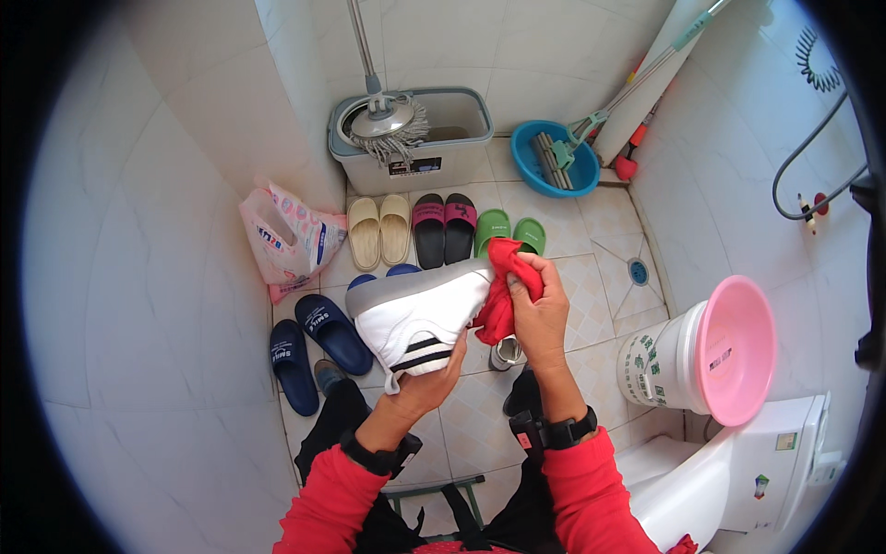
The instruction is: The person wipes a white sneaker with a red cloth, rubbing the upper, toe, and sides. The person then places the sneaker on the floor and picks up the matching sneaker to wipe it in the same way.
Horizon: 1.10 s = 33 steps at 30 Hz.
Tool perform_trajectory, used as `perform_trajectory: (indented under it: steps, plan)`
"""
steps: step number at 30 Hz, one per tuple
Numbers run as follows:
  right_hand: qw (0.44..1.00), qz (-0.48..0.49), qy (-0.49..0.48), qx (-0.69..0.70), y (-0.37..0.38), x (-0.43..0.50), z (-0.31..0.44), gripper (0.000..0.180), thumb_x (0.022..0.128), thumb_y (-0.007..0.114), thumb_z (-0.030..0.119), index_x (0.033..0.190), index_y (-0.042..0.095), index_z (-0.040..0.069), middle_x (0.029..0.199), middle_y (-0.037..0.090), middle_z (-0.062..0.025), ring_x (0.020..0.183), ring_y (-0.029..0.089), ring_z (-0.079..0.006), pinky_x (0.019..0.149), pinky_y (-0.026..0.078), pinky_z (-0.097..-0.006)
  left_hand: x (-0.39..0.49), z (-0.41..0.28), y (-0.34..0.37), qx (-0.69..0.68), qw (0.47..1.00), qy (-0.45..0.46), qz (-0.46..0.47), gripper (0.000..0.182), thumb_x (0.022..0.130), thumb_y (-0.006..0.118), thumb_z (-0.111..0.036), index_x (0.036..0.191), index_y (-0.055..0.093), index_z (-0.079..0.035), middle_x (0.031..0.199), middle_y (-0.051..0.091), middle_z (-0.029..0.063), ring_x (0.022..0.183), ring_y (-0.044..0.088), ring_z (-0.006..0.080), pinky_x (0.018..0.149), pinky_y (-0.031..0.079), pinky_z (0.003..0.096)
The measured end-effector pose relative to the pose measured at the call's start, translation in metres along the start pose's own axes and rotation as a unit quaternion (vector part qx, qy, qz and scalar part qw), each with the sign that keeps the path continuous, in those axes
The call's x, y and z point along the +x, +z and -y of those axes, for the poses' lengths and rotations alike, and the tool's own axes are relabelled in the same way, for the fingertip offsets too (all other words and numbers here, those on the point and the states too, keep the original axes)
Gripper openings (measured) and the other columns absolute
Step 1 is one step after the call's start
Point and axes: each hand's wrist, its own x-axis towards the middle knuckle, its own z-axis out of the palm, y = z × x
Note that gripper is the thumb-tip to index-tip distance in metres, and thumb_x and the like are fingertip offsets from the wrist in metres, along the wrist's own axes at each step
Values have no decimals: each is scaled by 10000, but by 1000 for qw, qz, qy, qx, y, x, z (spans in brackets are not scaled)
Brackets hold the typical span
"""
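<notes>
A white shoe [422, 311] with a grey sole and a black-striped opening lies on its side in my left hand [432, 381], which grips it from below near the heel. The sole faces away from me. My right hand [540, 311] pinches a bunched red cloth [509, 294] against the toe end of the shoe. Beneath the cloth, partly hidden, another light-coloured shoe [504, 354] rests on the tiled floor. The fingers of my left hand are partly hidden behind the shoe.
Navy slippers [336, 334], beige slippers [363, 234], black-and-pink slides [444, 232] and green slippers [492, 233] lie beyond. A mop bucket [415, 173], a blue basin [522, 163] and a pink plastic bag [294, 242] stand further off. A white bucket [657, 360], pink basin [740, 346] and toilet [692, 485] are right.
</notes>
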Motion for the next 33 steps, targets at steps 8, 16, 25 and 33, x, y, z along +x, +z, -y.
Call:
perform_trajectory:
  steps: [8, 16, 25, 33]
  plan:
    - [999, 28, -30, 27, 9, -7, 3, 299, 918, 689, 89, 1203, 609, 42, 1100, 676, -115, 1002, 651, -220, 898, 504, -319, 16, -6, -13, -314, 923, -221, -12, 323, 1016, 541, -239, 1012, 709, 36, 835, 713, 160, 742, 664, 336, 691, 504, 411]
    - [977, -95, -14, 190, -2, -2, 18, 398, 981, 616, 61, 1359, 489, 54, 1309, 558, -113, 1193, 561, -200, 1035, 447, -317, 16, -8, -11, -450, 835, -302, -99, 359, 1033, 504, -287, 1005, 687, 21, 799, 676, 119, 713, 628, 277, 700, 492, 390]
    - [975, 111, -177, -76, 22, -21, 22, 355, 868, 733, 98, 1203, 619, 65, 1179, 653, -124, 1090, 610, -303, 979, 470, -386, 3, 7, -8, -113, 990, -76, -34, 310, 947, 562, -156, 1186, 677, 5, 1076, 693, 198, 984, 662, 367, 860, 504, 473]
    - [975, 159, -152, 23, 35, -33, 25, 341, 859, 755, 90, 1172, 626, 49, 1256, 646, -134, 1177, 593, -265, 1025, 450, -352, -15, 19, 0, 82, 995, 11, 64, 370, 927, 559, -141, 1258, 611, 17, 1145, 642, 231, 1046, 635, 397, 926, 490, 523]
